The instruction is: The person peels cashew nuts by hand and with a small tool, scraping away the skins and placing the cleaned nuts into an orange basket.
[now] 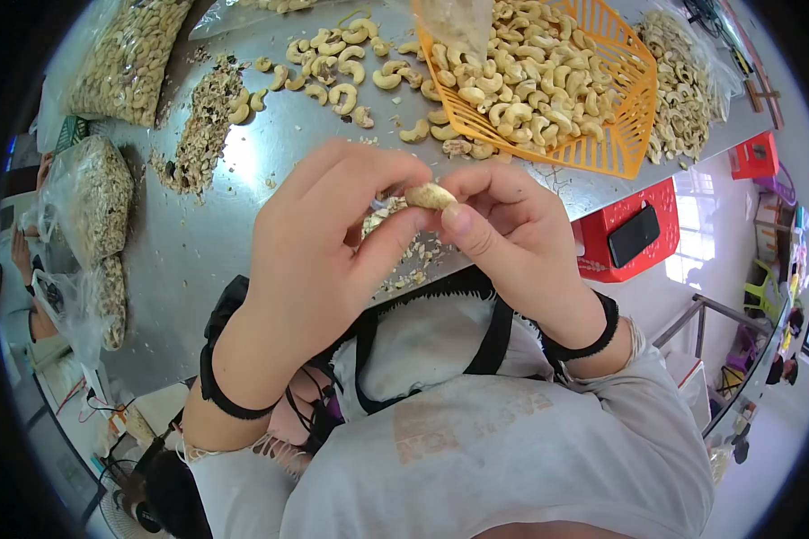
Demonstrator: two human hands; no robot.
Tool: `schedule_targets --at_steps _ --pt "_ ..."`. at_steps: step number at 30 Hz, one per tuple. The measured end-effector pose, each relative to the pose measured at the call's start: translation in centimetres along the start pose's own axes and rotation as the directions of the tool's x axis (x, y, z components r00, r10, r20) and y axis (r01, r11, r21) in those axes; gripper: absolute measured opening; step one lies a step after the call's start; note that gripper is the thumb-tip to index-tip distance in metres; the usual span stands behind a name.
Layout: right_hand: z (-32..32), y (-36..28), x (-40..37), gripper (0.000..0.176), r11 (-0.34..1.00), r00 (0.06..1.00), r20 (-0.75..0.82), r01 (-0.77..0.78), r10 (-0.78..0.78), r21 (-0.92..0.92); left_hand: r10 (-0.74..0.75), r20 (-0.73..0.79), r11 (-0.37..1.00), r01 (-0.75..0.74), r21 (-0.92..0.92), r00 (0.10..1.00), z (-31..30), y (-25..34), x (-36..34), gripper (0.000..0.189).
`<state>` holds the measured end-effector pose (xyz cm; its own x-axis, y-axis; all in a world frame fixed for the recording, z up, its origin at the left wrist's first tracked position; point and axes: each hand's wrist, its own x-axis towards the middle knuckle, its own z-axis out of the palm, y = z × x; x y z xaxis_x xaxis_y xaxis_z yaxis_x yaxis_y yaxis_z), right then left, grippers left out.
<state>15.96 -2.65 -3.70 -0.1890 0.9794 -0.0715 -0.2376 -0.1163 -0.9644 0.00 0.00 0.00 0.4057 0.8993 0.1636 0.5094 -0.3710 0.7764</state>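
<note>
Pale cashew lies crosswise, my right hand pinching one end, left hand curled at the other, hold unclear.

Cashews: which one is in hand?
The single cashew between the left hand and right hand; those in the orange basket and loose on the metal table lie unheld.

From eight o'clock the left forearm slants up to a left hand pinching toward two o'clock; from four, the right forearm leads to a right hand pinching toward ten.
</note>
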Motion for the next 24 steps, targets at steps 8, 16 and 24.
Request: schedule_targets --at_steps 8,16,24 --pt "0.2 -0.5 0.0 0.016 0.998 0.997 -0.040 0.061 -0.062 -0.032 -0.093 0.091 0.936 0.119 -0.330 0.991 -0.4 0.1 -1.3 0.032" --pt "-0.4 0.4 0.5 0.017 0.922 0.950 0.009 0.304 -0.311 -0.239 -0.102 0.176 0.918 0.161 -0.362 0.979 -0.3 0.6 -1.9 0.039" --pt "-0.2 0.4 0.4 0.013 0.903 0.930 0.043 0.364 -0.364 -0.230 -0.039 0.128 0.960 0.072 -0.269 0.991 0.1 0.4 -1.9 0.041"
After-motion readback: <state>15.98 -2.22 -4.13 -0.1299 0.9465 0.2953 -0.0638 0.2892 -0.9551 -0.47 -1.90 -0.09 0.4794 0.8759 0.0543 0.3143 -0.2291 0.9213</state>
